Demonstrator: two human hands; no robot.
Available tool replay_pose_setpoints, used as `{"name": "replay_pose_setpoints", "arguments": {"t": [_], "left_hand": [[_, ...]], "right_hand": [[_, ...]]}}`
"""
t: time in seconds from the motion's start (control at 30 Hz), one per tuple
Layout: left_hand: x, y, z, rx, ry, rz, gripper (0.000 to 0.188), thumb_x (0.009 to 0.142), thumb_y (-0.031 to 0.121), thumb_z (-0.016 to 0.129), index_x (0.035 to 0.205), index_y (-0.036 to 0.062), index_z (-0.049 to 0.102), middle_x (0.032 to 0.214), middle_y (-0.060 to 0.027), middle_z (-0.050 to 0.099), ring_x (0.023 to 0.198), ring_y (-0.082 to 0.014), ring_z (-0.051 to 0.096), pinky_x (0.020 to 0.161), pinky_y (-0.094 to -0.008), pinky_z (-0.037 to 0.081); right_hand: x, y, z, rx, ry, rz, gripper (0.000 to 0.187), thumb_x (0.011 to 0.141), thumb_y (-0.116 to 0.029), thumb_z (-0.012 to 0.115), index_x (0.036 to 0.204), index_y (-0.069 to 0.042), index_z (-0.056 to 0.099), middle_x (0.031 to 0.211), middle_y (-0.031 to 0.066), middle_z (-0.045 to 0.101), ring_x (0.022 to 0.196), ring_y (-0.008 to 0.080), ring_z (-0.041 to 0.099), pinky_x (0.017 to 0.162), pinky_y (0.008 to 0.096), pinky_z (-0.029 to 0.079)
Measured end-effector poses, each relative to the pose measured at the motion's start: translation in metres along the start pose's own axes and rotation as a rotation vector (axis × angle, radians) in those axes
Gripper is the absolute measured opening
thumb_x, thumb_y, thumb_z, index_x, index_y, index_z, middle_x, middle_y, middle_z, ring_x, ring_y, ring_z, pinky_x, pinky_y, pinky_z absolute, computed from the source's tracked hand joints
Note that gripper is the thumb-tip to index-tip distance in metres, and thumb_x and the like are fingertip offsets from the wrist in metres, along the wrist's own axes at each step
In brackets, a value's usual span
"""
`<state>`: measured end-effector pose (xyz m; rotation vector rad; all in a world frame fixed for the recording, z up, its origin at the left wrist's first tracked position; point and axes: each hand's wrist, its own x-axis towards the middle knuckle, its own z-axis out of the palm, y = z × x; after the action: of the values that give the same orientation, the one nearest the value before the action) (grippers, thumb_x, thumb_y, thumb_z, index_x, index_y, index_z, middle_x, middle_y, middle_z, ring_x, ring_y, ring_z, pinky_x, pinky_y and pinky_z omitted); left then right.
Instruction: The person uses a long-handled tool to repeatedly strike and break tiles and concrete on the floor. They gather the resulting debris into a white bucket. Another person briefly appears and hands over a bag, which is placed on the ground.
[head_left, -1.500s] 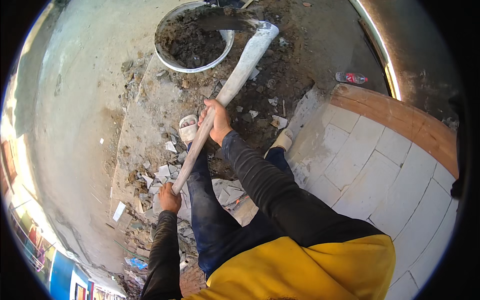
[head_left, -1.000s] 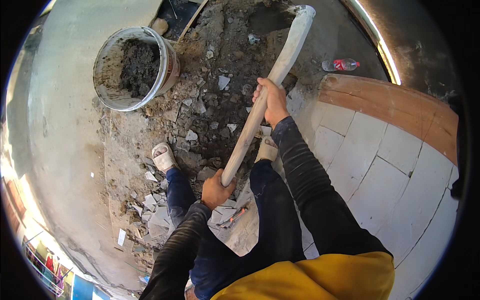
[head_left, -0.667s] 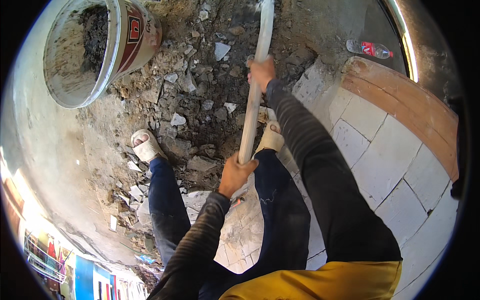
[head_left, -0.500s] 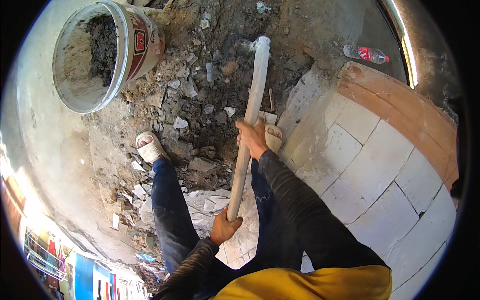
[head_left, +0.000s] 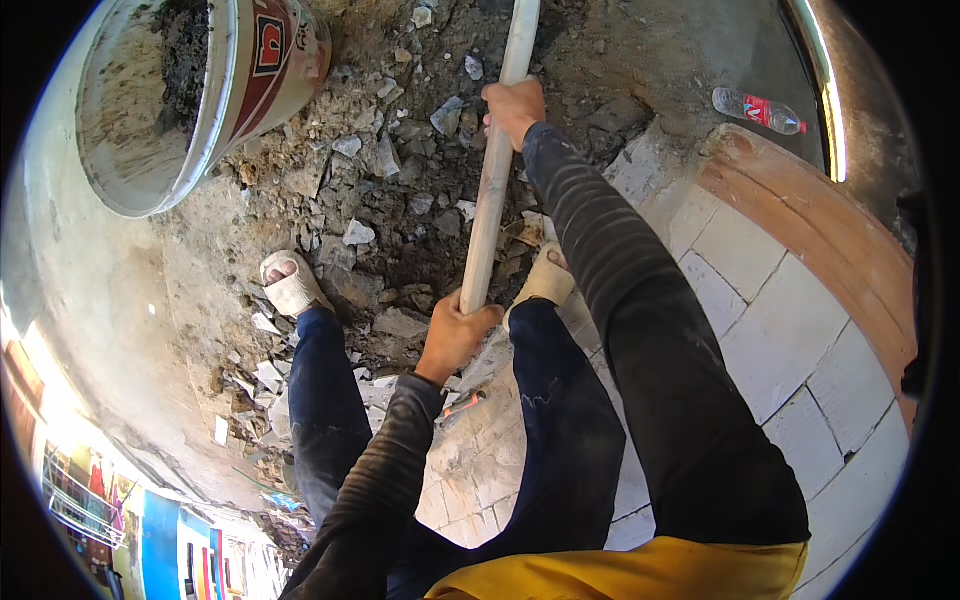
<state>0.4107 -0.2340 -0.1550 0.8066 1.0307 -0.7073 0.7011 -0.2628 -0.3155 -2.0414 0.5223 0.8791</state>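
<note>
A long, pale wooden handle (head_left: 487,215) slants up and away from me over broken ground, and its far end runs out of the top of the view. My left hand (head_left: 455,338) is closed round its near end, between my knees. Farther up the shaft, my right hand (head_left: 515,108) grips it with the arm stretched out. Whatever the handle carries at its far end is out of sight. Beneath it lies dark soil mixed with rubble (head_left: 400,200) and pale broken tile pieces.
A large white and red bucket (head_left: 195,110) with dark dirt inside lies tilted at the upper left. My feet, in pale footwear (head_left: 292,285), straddle the rubble. White paving tiles (head_left: 745,320) with a reddish-brown border (head_left: 800,210) cover the right side. A plastic bottle (head_left: 757,110) lies beyond.
Both my hands have moved up and away from me, carrying the handle forward, so its far end has left the view. An orange and dark object now shows beside my left wrist.
</note>
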Motion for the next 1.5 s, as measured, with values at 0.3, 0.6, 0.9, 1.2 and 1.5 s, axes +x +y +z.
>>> {"name": "replay_pose_setpoints", "arguments": {"t": [0.3, 0.6, 0.9, 1.2, 1.5], "left_hand": [[-0.214, -0.148, -0.004, 0.182, 0.053, -0.286, 0.024, 0.082, 0.017, 0.076, 0.094, -0.0015, 0.067, 0.071, -0.0050, 0.064, 0.059, -0.0149, 0.062, 0.055, -0.0331, 0.050], [-0.020, -0.010, 0.022, 0.436, 0.061, 0.292, 0.041, 0.080, 0.026, 0.072, 0.107, -0.0045, 0.068, 0.082, -0.0246, 0.071, 0.078, -0.0354, 0.074, 0.074, -0.0447, 0.056], [-0.092, -0.079, -0.005, 0.041, 0.027, -0.130, 0.027, 0.083, 0.022, 0.077, 0.091, 0.0001, 0.063, 0.063, -0.0024, 0.057, 0.047, -0.0105, 0.052, 0.046, -0.0303, 0.044], [-0.239, -0.148, 0.009, 0.399, 0.015, -0.124, 0.045, 0.079, 0.028, 0.075, 0.111, -0.0026, 0.069, 0.086, -0.0218, 0.073, 0.084, -0.0329, 0.074, 0.081, -0.0421, 0.056], [-0.033, 0.012, 0.029, 0.179, 0.040, 0.416, 0.032, 0.086, 0.023, 0.077, 0.096, -0.0028, 0.063, 0.069, -0.0038, 0.062, 0.057, -0.0099, 0.054, 0.054, -0.0301, 0.045]], "right_hand": [[-0.255, 0.085, -0.016, 0.128, -0.156, 0.365, 0.053, 0.085, -0.010, 0.073, 0.127, -0.002, 0.042, 0.085, 0.0122, 0.061, 0.051, 0.0206, 0.059, 0.046, 0.0401, 0.052], [-0.090, -0.071, -0.071, 0.278, -0.002, -0.020, 0.023, 0.088, -0.014, 0.072, 0.096, 0.000, 0.054, 0.072, 0.0061, 0.057, 0.054, 0.0173, 0.059, 0.048, 0.0373, 0.052], [-0.103, 0.074, 0.006, 0.020, -0.064, 0.157, 0.041, 0.087, -0.009, 0.072, 0.117, 0.010, 0.052, 0.083, 0.0164, 0.063, 0.052, 0.0224, 0.062, 0.045, 0.0421, 0.053], [-0.294, 0.072, -0.067, 0.312, -0.098, 0.421, 0.047, 0.087, -0.011, 0.072, 0.124, 0.000, 0.045, 0.075, 0.0087, 0.056, 0.051, 0.0205, 0.060, 0.044, 0.0401, 0.051], [-0.075, -0.067, -0.067, 0.089, 0.027, -0.005, 0.024, 0.088, -0.013, 0.072, 0.100, 0.004, 0.061, 0.077, 0.0111, 0.061, 0.054, 0.0218, 0.062, 0.052, 0.0405, 0.056]]}}
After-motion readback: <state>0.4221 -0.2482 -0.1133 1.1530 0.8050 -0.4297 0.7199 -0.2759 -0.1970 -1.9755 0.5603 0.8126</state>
